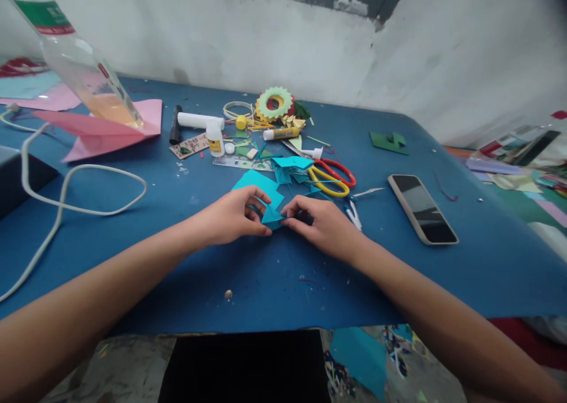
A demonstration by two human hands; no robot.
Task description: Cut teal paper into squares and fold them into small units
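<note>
A small folded piece of turquoise paper (271,215) is held between my two hands over the blue table. My left hand (237,217) has its fingers curled around the paper's left side. With thumb and index finger, my right hand (319,223) pinches its right corner. Just behind them lies a larger turquoise sheet (257,183) with a notched edge. Cut turquoise pieces (292,163) are heaped beyond it. Scissors with red and yellow handles (330,181) rest behind my right hand, close to a small pair of white-handled scissors (354,211).
A phone (423,208) lies at the right. Behind my hands are a glue bottle (215,140), a clear ruler (243,163), a glue stick (282,133) and toothed paper rings (275,103). At the left stand a glass bottle (84,66) on pink paper (153,113) and a white cable (106,212).
</note>
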